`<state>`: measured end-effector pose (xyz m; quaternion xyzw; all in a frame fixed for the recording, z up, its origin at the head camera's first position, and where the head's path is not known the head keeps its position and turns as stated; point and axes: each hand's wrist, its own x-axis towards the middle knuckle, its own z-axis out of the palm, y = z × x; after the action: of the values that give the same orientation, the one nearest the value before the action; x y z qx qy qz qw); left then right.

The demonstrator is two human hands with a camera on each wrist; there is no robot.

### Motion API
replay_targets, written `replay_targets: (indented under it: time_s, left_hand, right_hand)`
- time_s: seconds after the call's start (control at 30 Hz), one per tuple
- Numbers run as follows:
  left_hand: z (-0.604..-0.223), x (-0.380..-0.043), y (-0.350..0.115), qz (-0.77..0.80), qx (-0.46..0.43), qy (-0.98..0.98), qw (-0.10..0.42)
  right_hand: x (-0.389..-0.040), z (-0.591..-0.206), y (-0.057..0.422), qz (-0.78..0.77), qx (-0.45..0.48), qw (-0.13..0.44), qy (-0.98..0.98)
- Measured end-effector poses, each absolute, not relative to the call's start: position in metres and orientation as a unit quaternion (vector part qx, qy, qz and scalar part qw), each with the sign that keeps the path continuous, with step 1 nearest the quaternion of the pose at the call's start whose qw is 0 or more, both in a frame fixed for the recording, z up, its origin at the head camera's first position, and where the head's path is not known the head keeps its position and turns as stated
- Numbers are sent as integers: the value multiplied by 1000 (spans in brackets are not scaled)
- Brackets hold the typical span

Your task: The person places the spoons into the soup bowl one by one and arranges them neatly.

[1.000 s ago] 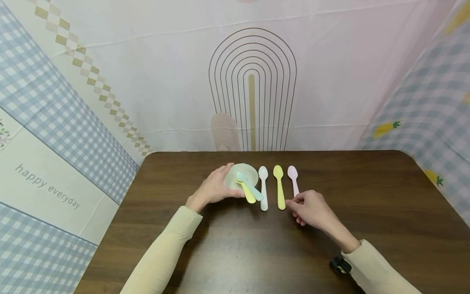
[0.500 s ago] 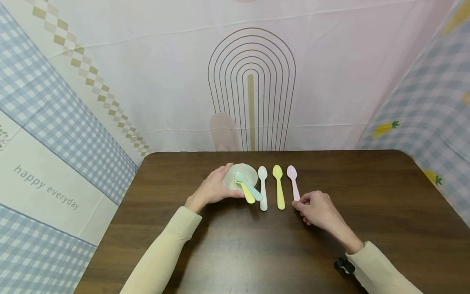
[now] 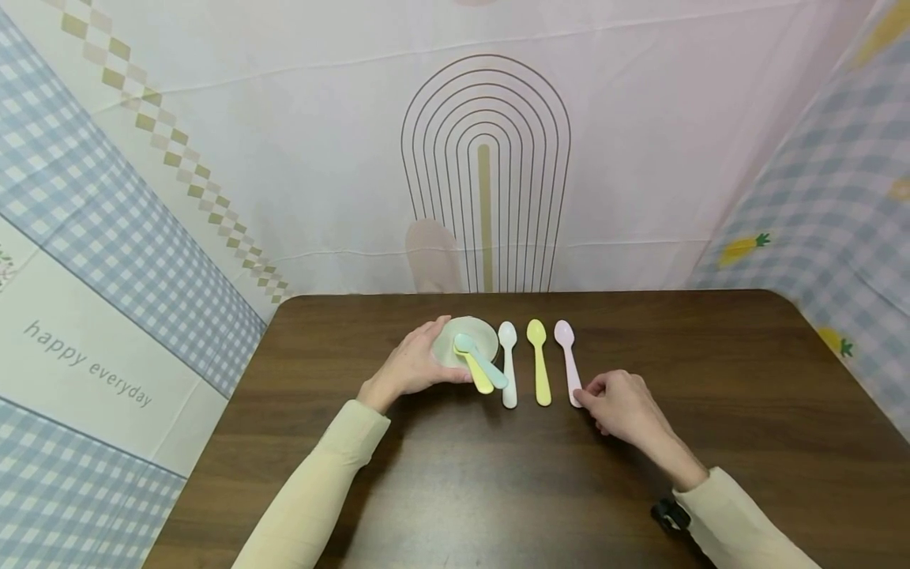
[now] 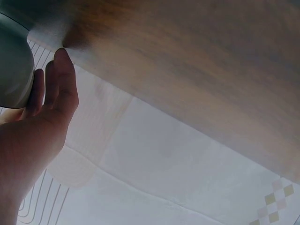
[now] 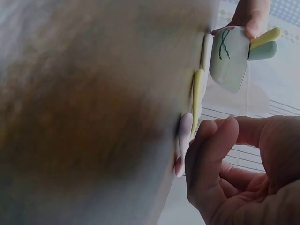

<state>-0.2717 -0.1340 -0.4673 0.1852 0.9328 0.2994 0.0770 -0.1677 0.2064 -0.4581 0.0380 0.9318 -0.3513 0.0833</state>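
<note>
Pink smooth spoon (image 3: 569, 359) on wood-grained desk (image 3: 462, 490) — right hand (image 3: 623, 405) at its handle, grip unclear — left hand (image 3: 418, 363) gripping round bowl (image 3: 484, 333)

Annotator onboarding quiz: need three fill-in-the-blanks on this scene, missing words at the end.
1. The left hand holds a bowl with ____ spoons in it.
2. In the row on the table, the middle spoon is ____.
3. On the pink spoon, the part nearest the right hand is the ____.

Missing words: two; yellow; handle.
</note>
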Motion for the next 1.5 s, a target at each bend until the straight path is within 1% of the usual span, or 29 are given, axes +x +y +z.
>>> replay_targets:
  time_s: [0.27,0.37,0.4,0.57,0.6,0.63,0.8,0.83,1.5]
  left_hand:
    - [-469,-273,-134,308,189,929,75]
    - [-473,-276,-135,312,193,928,69]
    - [-480,-279,-137,306,197,929,63]
    - [-477,-278,-137,319,199,924,68]
    - [-482,-280,-138,312,203,926,61]
    - [-474,-277,-137,319,201,924,67]
    - [-471,-274,-134,307,196,929,69]
    - [-466,-271,-133,312,191,928,77]
    - [-466,-270,-132,303,182,932,83]
  right_hand:
    - [-169,-459,211,-335,44,87,937]
    - [-169,-460,212,-327,43,87,940]
    - [-170,-461,212,-323,43,87,941]
    - [-171,-462,214,-314,46,86,944]
    - [-171,-462,214,-313,46,87,945]
    - [-172,-463,214,-312,46,87,945]
    - [-172,-463,213,-307,38,85,947]
    - [-172,-464,212,-306,37,85,948]
    - [-176,-465,201,-306,29,88,948]
